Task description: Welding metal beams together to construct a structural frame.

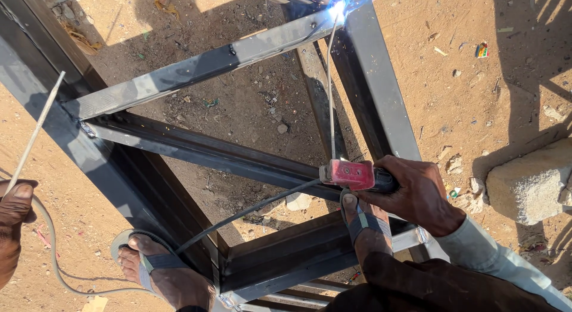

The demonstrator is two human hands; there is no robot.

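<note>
Right hand (420,193) is clamped around the red electrode holder (348,174), rod (329,85) running up to the arc (338,7) at 12 o'clock on the steel frame (196,67). Left hand (15,210), over at 9, pinches a spare rod (36,130). Sandaled feet (164,270) sit right under it, so sparks could easily burn bare toes.

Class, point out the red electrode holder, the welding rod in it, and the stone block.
electrode holder (348,173), head view, red body
welding rod (329,91), head view, mid length
stone block (527,184), head view, top face
</note>
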